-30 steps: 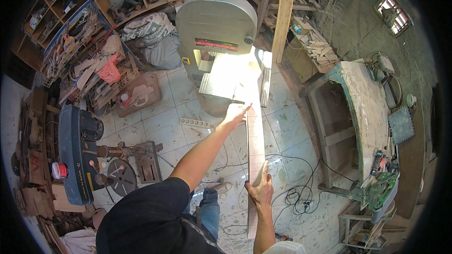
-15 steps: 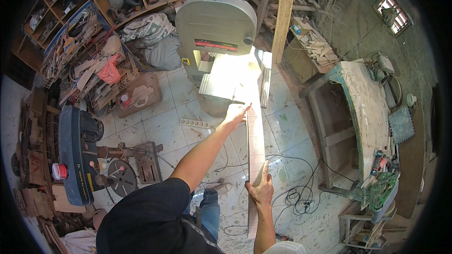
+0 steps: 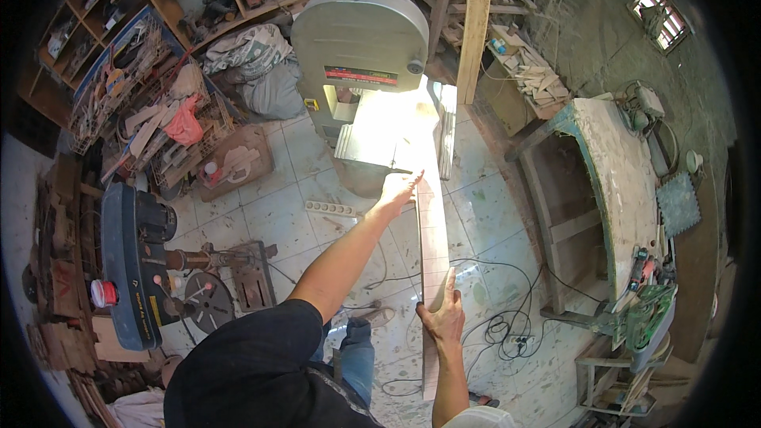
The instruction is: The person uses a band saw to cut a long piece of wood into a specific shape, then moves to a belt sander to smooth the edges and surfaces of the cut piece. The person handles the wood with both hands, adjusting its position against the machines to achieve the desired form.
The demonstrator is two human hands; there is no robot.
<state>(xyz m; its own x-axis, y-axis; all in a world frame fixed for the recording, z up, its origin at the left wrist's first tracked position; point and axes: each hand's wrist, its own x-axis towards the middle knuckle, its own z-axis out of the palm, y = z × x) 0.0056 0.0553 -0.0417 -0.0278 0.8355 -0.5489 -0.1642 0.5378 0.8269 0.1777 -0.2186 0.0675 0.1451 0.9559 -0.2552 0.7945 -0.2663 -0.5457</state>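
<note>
A long, narrow wooden board (image 3: 434, 242) with pencil-like lines across it runs from near my body up to the band saw (image 3: 361, 40). Its far end rests on the saw's metal table (image 3: 369, 139), where strong glare hides the blade and the cut. Beside the table's front edge, my left hand (image 3: 399, 192) is closed on the board's left edge. Farther back along the board, my right hand (image 3: 444, 313) grips it with the thumb on the left edge and a finger stretched along the right.
Black cables (image 3: 507, 329) coil on the tiled floor at right, near a worn workbench (image 3: 614, 158). A drill press (image 3: 131, 265) lies at left. A power strip (image 3: 330, 208) sits on the floor before the saw. An upright timber (image 3: 476, 28) stands behind.
The view has shifted slightly. Both hands keep their grip on the board, whose near end appears a little to the right; no clear forward movement shows.
</note>
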